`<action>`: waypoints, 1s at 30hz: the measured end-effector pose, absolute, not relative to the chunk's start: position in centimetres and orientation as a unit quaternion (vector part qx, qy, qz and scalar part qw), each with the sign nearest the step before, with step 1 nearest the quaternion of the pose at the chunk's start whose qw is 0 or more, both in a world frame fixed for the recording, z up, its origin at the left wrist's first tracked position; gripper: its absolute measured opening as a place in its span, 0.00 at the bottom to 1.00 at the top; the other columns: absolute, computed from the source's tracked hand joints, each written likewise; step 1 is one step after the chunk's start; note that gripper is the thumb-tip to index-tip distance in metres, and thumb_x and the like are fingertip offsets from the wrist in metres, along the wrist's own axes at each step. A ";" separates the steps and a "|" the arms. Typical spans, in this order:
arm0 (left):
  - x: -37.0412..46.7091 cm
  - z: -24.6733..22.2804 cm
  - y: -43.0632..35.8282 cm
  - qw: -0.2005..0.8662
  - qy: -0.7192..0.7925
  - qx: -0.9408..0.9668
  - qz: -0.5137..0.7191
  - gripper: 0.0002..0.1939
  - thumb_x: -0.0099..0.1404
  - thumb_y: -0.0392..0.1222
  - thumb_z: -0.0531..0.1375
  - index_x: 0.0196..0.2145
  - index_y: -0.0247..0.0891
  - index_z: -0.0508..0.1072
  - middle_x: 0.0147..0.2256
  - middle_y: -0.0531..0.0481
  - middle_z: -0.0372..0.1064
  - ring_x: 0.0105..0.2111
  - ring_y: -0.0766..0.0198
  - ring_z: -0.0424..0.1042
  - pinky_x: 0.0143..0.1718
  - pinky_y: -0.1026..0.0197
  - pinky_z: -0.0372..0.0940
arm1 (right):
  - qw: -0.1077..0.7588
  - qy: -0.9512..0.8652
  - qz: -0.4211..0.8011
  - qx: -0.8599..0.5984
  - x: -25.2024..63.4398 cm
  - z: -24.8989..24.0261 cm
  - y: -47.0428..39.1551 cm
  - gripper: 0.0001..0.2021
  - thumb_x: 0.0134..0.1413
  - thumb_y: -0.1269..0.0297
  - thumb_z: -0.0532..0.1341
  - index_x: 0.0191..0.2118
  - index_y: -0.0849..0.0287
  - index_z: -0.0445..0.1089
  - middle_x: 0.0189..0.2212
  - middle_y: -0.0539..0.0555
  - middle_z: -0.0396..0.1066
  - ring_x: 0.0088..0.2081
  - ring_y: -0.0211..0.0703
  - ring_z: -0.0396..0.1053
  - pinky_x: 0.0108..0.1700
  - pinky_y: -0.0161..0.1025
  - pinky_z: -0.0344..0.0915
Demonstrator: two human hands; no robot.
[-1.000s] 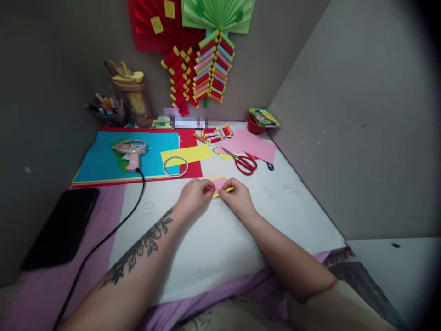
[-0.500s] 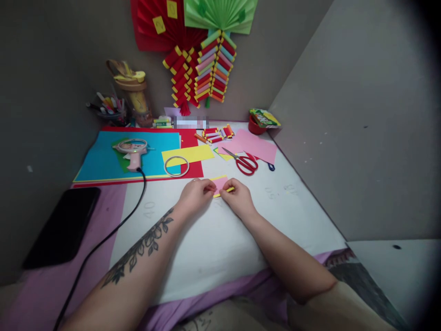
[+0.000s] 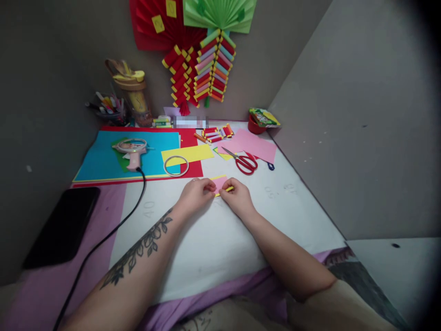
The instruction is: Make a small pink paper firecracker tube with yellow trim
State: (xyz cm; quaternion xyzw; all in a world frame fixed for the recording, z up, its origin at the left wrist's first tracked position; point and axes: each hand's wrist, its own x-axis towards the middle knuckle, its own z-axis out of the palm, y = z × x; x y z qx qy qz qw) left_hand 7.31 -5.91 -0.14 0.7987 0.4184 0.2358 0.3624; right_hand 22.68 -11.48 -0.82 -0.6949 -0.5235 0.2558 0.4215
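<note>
Between my hands is a small piece of pink paper (image 3: pixel 220 182) with yellow strips along its far and near edges. My left hand (image 3: pixel 197 192) pinches its left side, fingers closed. With closed fingers, my right hand (image 3: pixel 237 195) grips the right side, and a bit of the yellow strip sticks out beside the thumb. The fingertips hide part of the paper. Beyond my right hand lie red-handled scissors (image 3: pixel 245 164), blades pointing away to the left. A yellow paper strip (image 3: pixel 188 154) and a pale ring (image 3: pixel 176 166) lie beyond my left hand.
Blue sheets (image 3: pixel 156 161) lie at left, bearing a pink handheld fan (image 3: pixel 135 158) with a black cord. A black tablet-like slab (image 3: pixel 64 227) is nearer. Small rolled paper tubes (image 3: pixel 217 134), pink paper (image 3: pixel 255 146) and a red pot (image 3: pixel 256 125) are at the back. Paper decorations (image 3: pixel 215 66) hang above.
Both hands keep their grip on the pink paper in nearly the same place. The whole view has shifted very slightly; nothing else visibly differs.
</note>
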 end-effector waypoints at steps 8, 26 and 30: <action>7.5 -0.2 -6.1 0.343 0.425 0.804 0.233 0.11 0.50 0.35 0.59 0.33 0.41 0.74 0.33 0.50 0.74 0.36 0.58 0.70 0.36 0.60 0.62 | 0.416 -0.527 0.256 -0.696 22.6 -0.8 -11.5 0.02 0.40 0.66 0.58 0.24 0.56 0.63 0.20 0.46 0.65 0.21 0.37 0.63 0.27 0.35 0.60; 7.7 -0.1 -6.5 0.294 0.428 0.823 0.227 0.13 0.50 0.32 0.56 0.34 0.42 0.72 0.34 0.53 0.74 0.37 0.59 0.68 0.38 0.60 0.62 | 0.447 -0.489 0.251 -0.706 25.4 -0.1 -11.7 0.04 0.40 0.67 0.59 0.27 0.57 0.65 0.20 0.46 0.63 0.21 0.35 0.60 0.25 0.33 0.58; 7.7 0.1 -6.6 0.295 0.427 0.824 0.227 0.13 0.51 0.32 0.56 0.35 0.42 0.72 0.34 0.53 0.73 0.37 0.59 0.68 0.38 0.60 0.62 | 0.413 -0.504 0.249 -0.716 25.8 -0.7 -11.6 0.05 0.39 0.69 0.57 0.28 0.57 0.64 0.20 0.45 0.63 0.21 0.35 0.60 0.24 0.33 0.56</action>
